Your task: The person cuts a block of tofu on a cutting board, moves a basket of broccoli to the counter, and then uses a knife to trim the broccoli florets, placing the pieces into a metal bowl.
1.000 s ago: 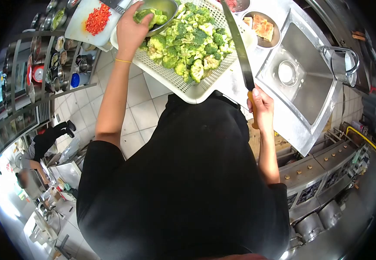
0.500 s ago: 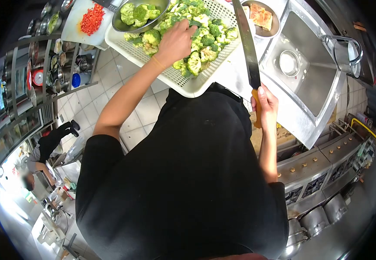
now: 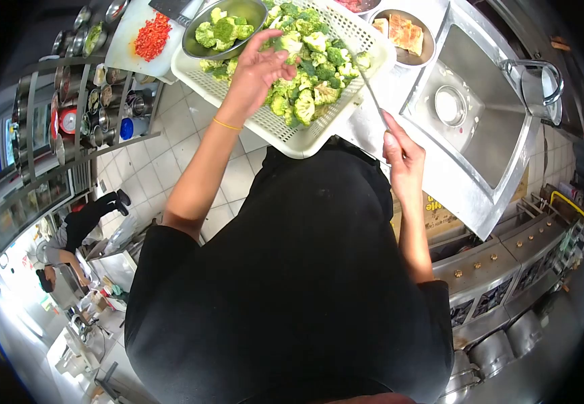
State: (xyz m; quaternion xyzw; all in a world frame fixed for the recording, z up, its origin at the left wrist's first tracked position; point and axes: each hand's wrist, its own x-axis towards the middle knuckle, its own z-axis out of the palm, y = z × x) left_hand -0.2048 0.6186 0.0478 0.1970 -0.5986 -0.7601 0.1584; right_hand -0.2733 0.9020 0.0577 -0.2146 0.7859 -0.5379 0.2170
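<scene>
My left hand (image 3: 260, 81) is over the left part of a white perforated basket (image 3: 285, 138), palm turned partly up and fingers spread, with nothing seen in it. Cut broccoli florets (image 3: 315, 81) are heaped in the basket. Beside my left fingers, a metal bowl (image 3: 193, 44) rests at the basket's upper left with several florets inside. My right hand (image 3: 405, 156) grips a long knife (image 3: 371, 87) by its handle, which the fingers mostly hide. The blade shows nearly edge-on, its tip over the basket's right side.
Chopped red pieces (image 3: 152, 38) lie on a white cutting board (image 3: 122, 54) at upper left. A bowl of orange-white slabs (image 3: 400, 35) stands by the sink (image 3: 487, 128). Stoves (image 3: 494, 269) line the lower right. Another person (image 3: 70, 236) is far left.
My left hand has lifted off the broccoli, moved left towards the metal bowl and opened. The knife has turned from broadside to edge-on, its tip now lower and over the basket.
</scene>
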